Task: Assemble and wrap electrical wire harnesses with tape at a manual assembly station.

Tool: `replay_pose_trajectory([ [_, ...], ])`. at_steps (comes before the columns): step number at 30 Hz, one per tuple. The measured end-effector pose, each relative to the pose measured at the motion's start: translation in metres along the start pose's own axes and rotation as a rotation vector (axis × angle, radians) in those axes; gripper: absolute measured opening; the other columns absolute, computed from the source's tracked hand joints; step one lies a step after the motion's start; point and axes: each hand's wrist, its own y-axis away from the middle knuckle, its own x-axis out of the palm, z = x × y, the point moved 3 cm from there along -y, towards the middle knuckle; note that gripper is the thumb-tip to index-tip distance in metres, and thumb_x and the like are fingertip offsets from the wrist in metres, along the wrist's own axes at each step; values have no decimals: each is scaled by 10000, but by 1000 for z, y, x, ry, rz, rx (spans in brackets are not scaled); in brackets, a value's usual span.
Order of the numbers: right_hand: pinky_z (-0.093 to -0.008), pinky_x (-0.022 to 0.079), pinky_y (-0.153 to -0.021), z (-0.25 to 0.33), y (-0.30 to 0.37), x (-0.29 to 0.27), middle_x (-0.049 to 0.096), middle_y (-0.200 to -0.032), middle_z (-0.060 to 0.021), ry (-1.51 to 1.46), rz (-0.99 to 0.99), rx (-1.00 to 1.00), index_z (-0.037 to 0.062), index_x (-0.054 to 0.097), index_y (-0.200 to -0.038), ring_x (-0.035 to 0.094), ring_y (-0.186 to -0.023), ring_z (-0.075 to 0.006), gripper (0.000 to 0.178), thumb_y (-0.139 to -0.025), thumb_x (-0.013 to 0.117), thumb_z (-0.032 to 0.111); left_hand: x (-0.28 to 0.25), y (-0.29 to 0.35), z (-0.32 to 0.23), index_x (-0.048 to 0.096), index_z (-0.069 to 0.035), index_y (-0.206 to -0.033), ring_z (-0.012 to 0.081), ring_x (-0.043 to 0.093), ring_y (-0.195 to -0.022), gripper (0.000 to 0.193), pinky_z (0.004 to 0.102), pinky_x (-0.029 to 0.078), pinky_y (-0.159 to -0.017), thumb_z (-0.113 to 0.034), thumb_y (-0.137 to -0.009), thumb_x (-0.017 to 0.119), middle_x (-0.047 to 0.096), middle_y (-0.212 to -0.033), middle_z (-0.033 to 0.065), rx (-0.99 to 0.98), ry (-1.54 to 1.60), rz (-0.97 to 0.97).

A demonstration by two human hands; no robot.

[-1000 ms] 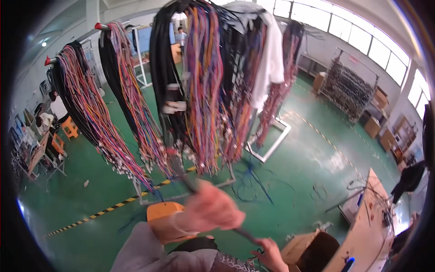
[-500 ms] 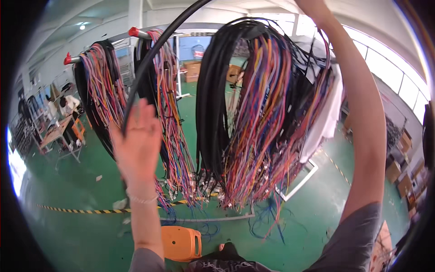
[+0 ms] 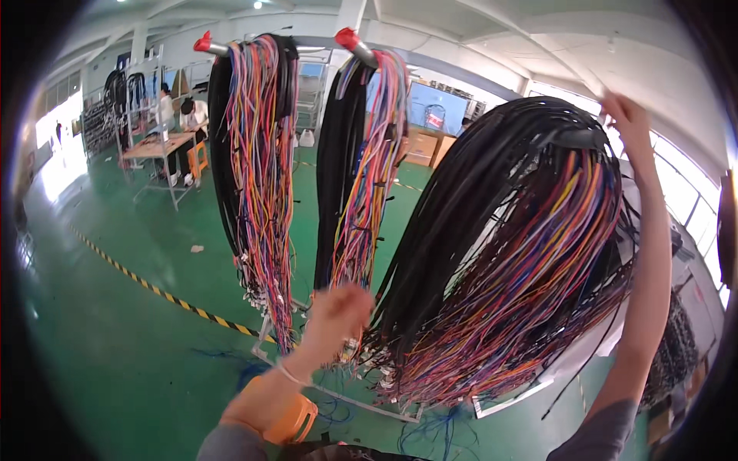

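A large bundle of wire harnesses (image 3: 530,253), black-sheathed cables with many coloured wires, hangs folded over a support at the right. My right hand (image 3: 629,123) is raised beside the top of this bundle. Its fingers look partly spread, and nothing shows in them. Lower down, my left hand (image 3: 344,311) is curled and slightly blurred in front of the bundle's black cables. Whether it grips one of them is hidden. Small pale connectors (image 3: 384,376) cluster at the hanging wire ends.
Two more harness bundles (image 3: 257,154) (image 3: 361,169) hang from red-capped bars (image 3: 207,44) (image 3: 350,40). An orange stool (image 3: 296,419) stands below my left forearm. Striped tape (image 3: 177,300) crosses the green floor. People sit or stand by a work table (image 3: 157,146) far left.
The view has swung left. The thick black cable that arched across the upper view no longer crosses it. My left hand went from outstretched to curled, lower by the big bundle; my right hand came down into view.
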Motion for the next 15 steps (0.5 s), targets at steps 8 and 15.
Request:
replay_pose_trajectory([
  [8,-313,464,-983,0,84,85,606,-1253,-49,-1043,-23,434,66,511,-1369,596,-1085,-169,475,-968,564,315,-51,-162,-146,524,1,-1140,322,585,-855,367,404,469,-768,-164,-859,693,597,-987,165,1024,-826,-571],
  [15,-297,315,-1083,-22,103,77,489,-1375,-103,-656,-97,225,62,464,-1395,435,-1266,-181,506,-1036,401,414,78,-82,-145,472,-3,-1199,373,506,-1094,485,417,415,-935,-101,-785,704,519,-1146,191,1337,-549,2],
])
